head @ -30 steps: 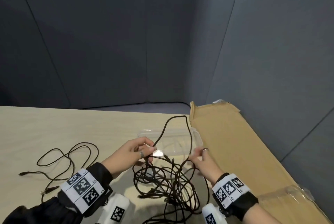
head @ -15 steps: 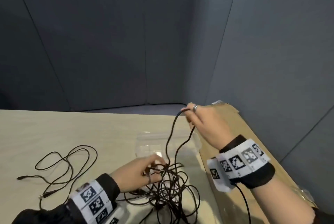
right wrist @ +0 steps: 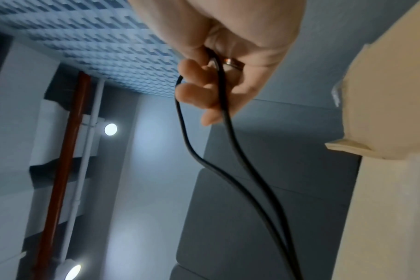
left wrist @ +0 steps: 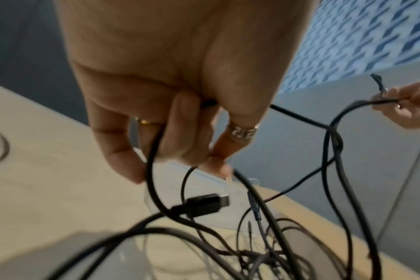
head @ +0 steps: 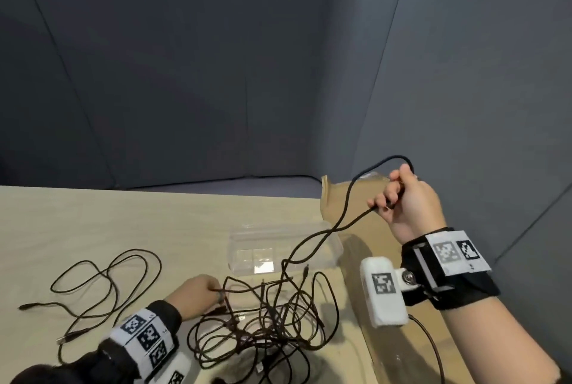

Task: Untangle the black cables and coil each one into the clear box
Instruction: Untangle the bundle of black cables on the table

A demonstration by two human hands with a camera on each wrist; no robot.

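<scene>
A tangle of black cables (head: 266,318) lies on the light wood table in front of me. My right hand (head: 402,197) is raised over the cardboard and grips a doubled loop of one black cable (right wrist: 218,106), whose two strands run down to the tangle. Low at the tangle's left edge, my left hand (head: 201,293) holds other strands (left wrist: 153,151) with curled fingers; a black plug (left wrist: 204,205) hangs just below them. The clear box (head: 244,247) stands behind the tangle. A separate black cable (head: 105,284) lies loose to the left.
A flat brown cardboard sheet (head: 356,207) runs along the table's right side, touching the clear box. Grey partition panels (head: 185,74) close off the back and right. Bare tabletop (head: 93,216) lies behind the loose cable.
My right hand has carried the cable loop up and to the right, away from the tangle, stretching the two strands. My left hand has dropped lower at the tangle's left edge.
</scene>
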